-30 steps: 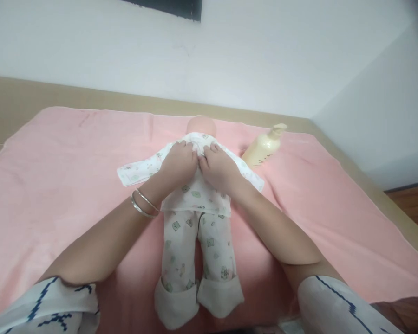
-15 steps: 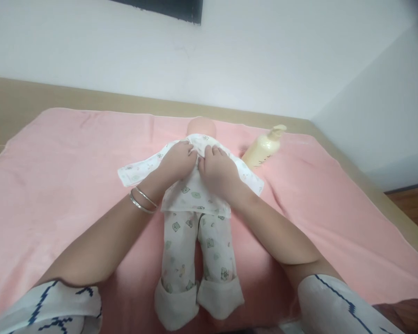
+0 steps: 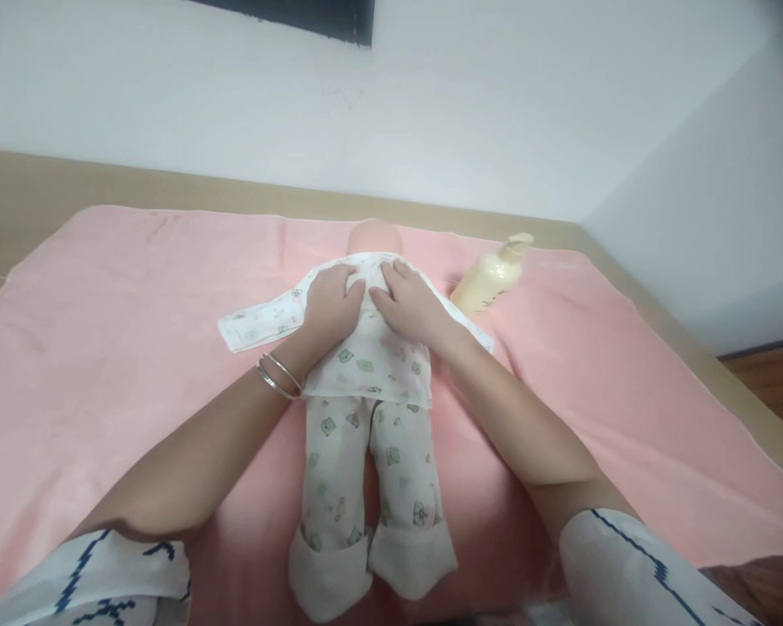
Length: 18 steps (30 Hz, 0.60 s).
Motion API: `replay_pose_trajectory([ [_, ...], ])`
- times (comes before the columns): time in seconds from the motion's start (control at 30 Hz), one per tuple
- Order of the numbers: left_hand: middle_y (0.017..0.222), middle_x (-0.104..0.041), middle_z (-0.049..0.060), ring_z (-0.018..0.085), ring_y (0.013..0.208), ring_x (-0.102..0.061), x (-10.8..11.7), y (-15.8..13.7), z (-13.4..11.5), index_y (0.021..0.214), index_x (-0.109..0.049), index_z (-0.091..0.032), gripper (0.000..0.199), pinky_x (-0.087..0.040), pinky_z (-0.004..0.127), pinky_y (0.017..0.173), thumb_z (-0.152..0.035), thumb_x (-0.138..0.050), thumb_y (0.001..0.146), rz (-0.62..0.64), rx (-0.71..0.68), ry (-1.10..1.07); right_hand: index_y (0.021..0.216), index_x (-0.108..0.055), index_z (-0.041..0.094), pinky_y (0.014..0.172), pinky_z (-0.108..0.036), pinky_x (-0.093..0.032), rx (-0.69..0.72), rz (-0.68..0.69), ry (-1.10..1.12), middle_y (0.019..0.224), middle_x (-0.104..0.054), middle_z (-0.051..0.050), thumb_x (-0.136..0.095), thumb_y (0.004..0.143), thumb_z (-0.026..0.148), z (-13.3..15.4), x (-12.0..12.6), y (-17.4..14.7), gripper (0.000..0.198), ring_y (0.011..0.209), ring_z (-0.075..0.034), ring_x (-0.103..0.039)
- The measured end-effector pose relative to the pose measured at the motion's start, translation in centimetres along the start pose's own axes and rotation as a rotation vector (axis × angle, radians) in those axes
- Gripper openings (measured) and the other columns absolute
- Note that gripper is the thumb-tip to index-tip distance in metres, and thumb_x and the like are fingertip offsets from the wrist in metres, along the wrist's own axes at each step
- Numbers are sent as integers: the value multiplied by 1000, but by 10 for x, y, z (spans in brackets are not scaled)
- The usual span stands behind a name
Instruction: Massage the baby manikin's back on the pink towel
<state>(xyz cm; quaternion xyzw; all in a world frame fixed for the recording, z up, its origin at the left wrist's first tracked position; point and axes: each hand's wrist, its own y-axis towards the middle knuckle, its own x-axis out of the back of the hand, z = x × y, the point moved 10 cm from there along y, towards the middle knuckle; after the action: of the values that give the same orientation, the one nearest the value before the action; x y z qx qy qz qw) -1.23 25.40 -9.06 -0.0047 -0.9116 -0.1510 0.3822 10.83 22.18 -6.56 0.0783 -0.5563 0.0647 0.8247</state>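
A baby doll (image 3: 374,236) lies lengthwise before me, its smooth bald head at the far end and no face showing. It wears a white printed top (image 3: 365,365) and matching trousers (image 3: 401,461) with turned-up cuffs. My left hand (image 3: 334,300) rests flat on the upper left of the top, thumb out toward the middle. On the upper right of it lies my right hand (image 3: 410,300), fingers stretched and thumb apart. The two thumbs almost meet, with a narrow strip of cloth between them. Neither hand grips anything.
Right of the doll, a pale yellow pump bottle (image 3: 489,278) leans at a slant. A pink blanket (image 3: 137,374) covers the wooden surface (image 3: 170,184). Behind stands a white wall (image 3: 235,104) with a dark panel (image 3: 326,17) at the top.
My fingers have gone from bunched near the middle of the top to laid flat and spread on it. Both hands have moved slightly apart. Doll and bottle have not moved.
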Motion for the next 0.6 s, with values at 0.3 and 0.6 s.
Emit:
replay_pose_trajectory([
  [0.3, 141, -66, 12, 29, 135, -57, 2, -1, 1, 131, -64, -16, 46, -41, 46, 122, -32, -43, 94, 7, 12, 4, 150, -49, 7, 129, -59, -25, 71, -207, 42, 167, -33, -21, -38, 97, 23, 14, -2, -10, 56, 161, -36, -19],
  [0.6, 141, -66, 11, 29, 135, -57, 1, -1, 2, 131, -64, -18, 44, -41, 47, 121, -32, -43, 95, -8, 15, 1, 149, -53, 14, 128, -57, -29, 81, -268, 130, 167, -37, -15, -42, 96, 24, 13, 10, -13, 55, 158, -31, -31],
])
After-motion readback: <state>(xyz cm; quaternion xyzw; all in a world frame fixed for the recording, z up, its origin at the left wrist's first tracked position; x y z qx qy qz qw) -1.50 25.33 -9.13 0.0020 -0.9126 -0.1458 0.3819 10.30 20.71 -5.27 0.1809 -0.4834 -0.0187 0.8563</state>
